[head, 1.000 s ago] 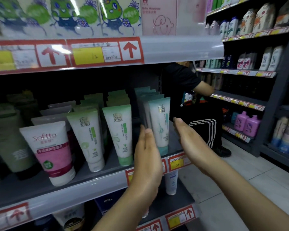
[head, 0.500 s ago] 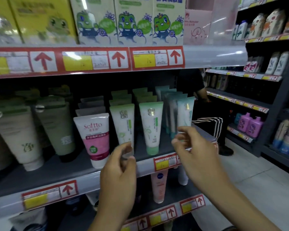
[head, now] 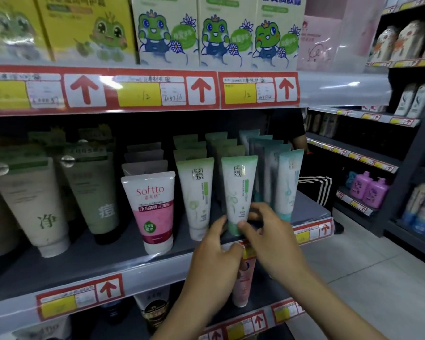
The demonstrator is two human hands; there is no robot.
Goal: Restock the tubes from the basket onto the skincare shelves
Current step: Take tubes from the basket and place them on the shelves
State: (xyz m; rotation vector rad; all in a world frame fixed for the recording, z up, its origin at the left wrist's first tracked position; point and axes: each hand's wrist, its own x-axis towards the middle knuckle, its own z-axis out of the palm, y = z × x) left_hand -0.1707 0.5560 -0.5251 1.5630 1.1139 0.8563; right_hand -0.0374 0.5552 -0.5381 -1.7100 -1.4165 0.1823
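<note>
A white tube with a green top and cap (head: pixel 238 192) stands cap-down at the front of the middle shelf (head: pixel 157 273). My right hand (head: pixel 270 239) pinches its cap end, thumb in front and fingers behind on the right. My left hand (head: pixel 216 253) curls against the cap's left side, forefinger tip on it and thumb just below. A matching green tube (head: pixel 196 197) stands to its left and a teal tube (head: pixel 287 185) to its right. Rows of like tubes run back behind each. No basket is in view.
A pink Softto tube (head: pixel 150 209) and two beige tubes (head: pixel 32 204) stand further left. Frog-printed boxes (head: pixel 226 30) fill the shelf above. A pink tube (head: pixel 241 285) stands on the shelf below. A person in black (head: pixel 314 190) crouches behind the shelf end; an aisle shelf with pink bottles (head: pixel 368 190) lies right.
Both hands left the teal tube, where they lay flat on either side, and moved left. They now hold the green tube's cap end. My view has swung left and closer.
</note>
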